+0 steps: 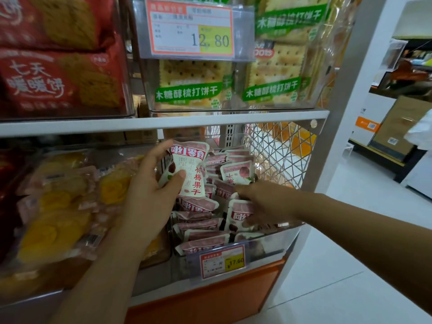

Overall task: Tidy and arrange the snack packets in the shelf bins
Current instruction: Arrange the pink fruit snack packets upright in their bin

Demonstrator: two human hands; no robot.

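Clear plastic bin [275,239] holds pile of pink-white packets [198,228]. Left hand [149,190] grips lifted packet [189,167] upright above pile; right hand [264,202], apart, pinches second packet [242,212] inside bin.

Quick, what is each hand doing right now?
Left hand: holds a white-and-pink plastic snack packet with red lettering.
Right hand: touches pink packets in the clear bin; grip cannot be told.

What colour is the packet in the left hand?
The packet is white with red writing, seen in the head view.
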